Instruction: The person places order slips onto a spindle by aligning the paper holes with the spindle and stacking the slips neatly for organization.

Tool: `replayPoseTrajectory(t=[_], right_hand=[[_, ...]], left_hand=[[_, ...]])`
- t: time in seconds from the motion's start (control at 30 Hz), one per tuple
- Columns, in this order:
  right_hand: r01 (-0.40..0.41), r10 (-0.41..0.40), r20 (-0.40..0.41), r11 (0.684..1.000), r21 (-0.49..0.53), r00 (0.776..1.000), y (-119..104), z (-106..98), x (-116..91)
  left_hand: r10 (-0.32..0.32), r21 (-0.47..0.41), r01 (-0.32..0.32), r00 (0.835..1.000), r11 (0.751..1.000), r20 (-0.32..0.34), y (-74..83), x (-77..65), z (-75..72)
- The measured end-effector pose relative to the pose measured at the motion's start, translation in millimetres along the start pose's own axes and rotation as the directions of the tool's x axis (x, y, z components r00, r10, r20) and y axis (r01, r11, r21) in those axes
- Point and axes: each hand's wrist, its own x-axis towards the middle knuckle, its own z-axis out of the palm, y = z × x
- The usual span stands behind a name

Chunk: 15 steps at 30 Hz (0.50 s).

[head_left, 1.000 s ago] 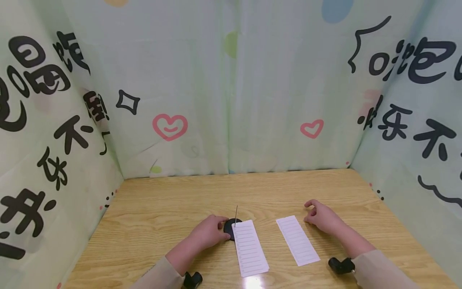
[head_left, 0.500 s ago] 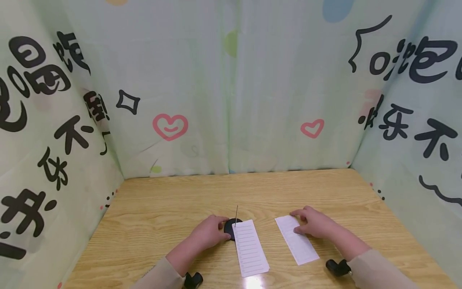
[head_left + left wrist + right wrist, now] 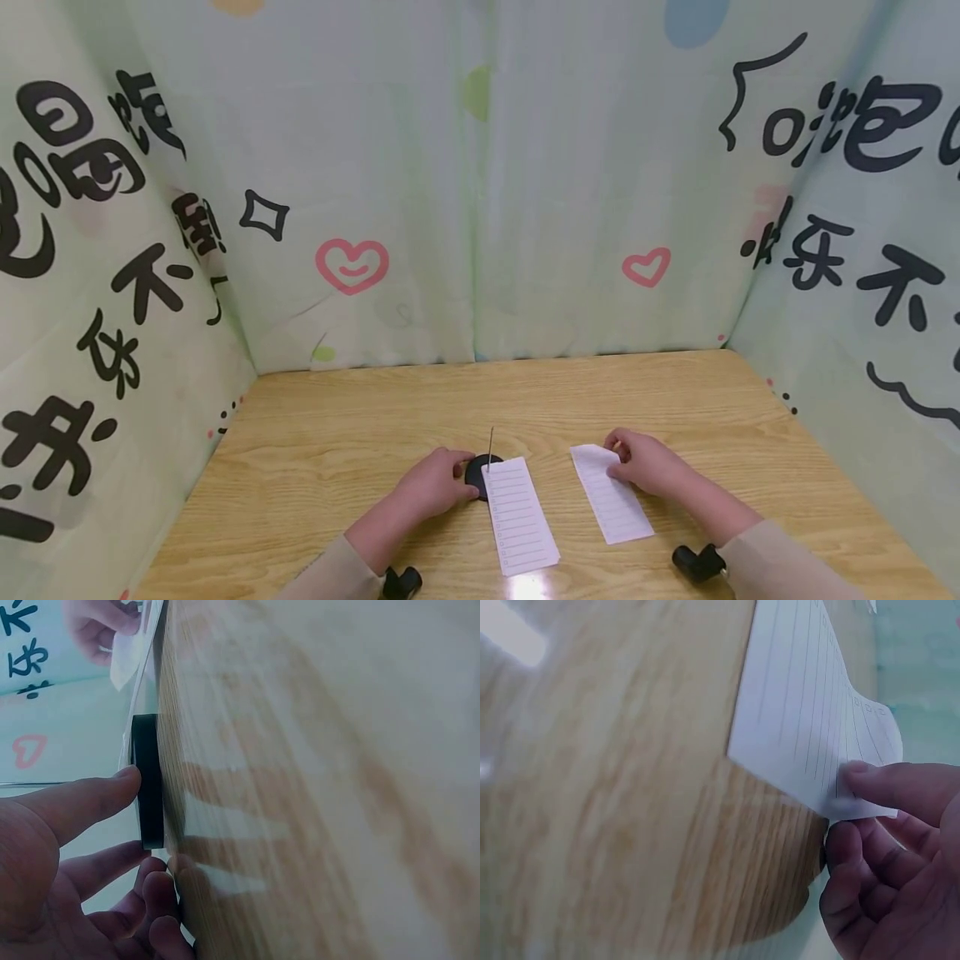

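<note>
My left hand [image 3: 435, 485] holds the round black base [image 3: 476, 477] with its thin metal spike on the wooden bench [image 3: 360, 433]. My right-hand fingers [image 3: 885, 791] now pinch the thin lined paper slip [image 3: 609, 493], its far corner lifted since a moment ago.

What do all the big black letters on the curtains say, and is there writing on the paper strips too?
Left curtain: big black Chinese characters, "乐不" among them; the rest cut off or folded.
Right curtain: "泡" and "乐不", others cut off.
Paper strip in the right hand and impaled strip: ruled lines only, print too small to read.
</note>
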Motion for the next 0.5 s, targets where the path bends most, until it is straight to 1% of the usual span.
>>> replayPoseTrajectory(t=[0.07, 0.17, 0.33, 0.5], right_hand=[[-0.008, 0.008, -0.008, 0.999, 0.032, 1.0, 0.6, 0.5, 0.9], [0.001, 0.002, -0.034, 0.997, 0.072, 0.999, 1.8, 0.6, 2.4], [0.055, -0.048, -0.079, 0.993, 0.1, 0.996, -0.1, -0.5, 2.7], [0.094, -0.082, -0.086, 0.984, 0.153, 0.993, -7.1, -2.2, 1.4]], left_hand=[[0.001, 0.004, -0.001, 1.0, 1.0, 0.001, -0.3, 0.3, 0.2], [-0.001, 0.003, 0.001, 1.0, 1.0, 0.002, -0.2, 1.0, 0.7], [-0.004, 0.001, 0.004, 1.0, 1.0, 0.005, 1.1, 0.1, -0.2], [0.006, 0.007, -0.006, 1.0, 1.0, 0.01, 1.0, -0.3, -0.8]])
